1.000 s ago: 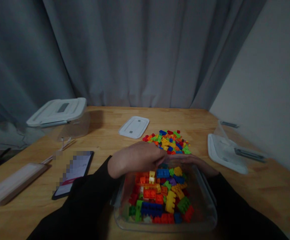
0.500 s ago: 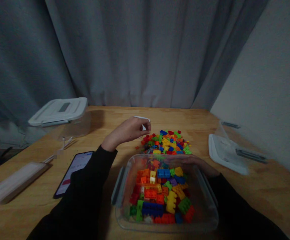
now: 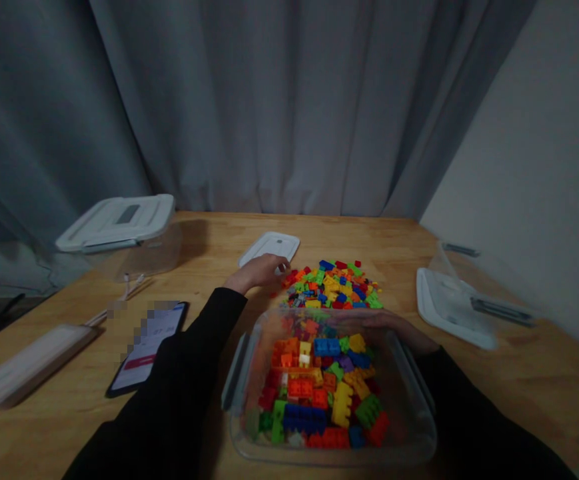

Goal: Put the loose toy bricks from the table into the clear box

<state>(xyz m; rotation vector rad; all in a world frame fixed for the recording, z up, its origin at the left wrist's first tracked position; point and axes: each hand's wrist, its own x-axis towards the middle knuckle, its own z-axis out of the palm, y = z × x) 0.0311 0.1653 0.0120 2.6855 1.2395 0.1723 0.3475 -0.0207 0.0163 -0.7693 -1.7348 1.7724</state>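
Holding out the left hand (image 3: 260, 270) beyond the far left corner of the tub (image 3: 332, 460), with fingers bent down at the left side of the pile (image 3: 336, 283). Cannot tell whether closed on a small brick or only near to one. Keeping the right hand (image 3: 402, 328) at the far right part of the tub's rim, with fingers stretched along it; partly hidden, so impossible to say if gripping or just resting there.

Between both forearms, close to the body, see the tub, with bigger bricks (image 3: 305, 419) lying loose inside. Probably rather light, stiff, with smooth walls a little slippery for dry fingers. Best to take hold under the rim on two opposite sides, not by the clip (image 3: 235, 371), perhaps loose on its hinge. For the bricks, expect hard and very light pieces, not fragile but easy to scatter; better to pinch by the flat sides.

Just behind the left hand, partly covered by it, see a lid (image 3: 269, 245). Farther to its left, find a lidded box (image 3: 156, 257); beside the left forearm, a phone (image 3: 142, 375) and a white bar (image 3: 34, 363) with cord. Well to the right of the right hand, notice a clear box (image 3: 502, 311) and a white cover (image 3: 429, 303).
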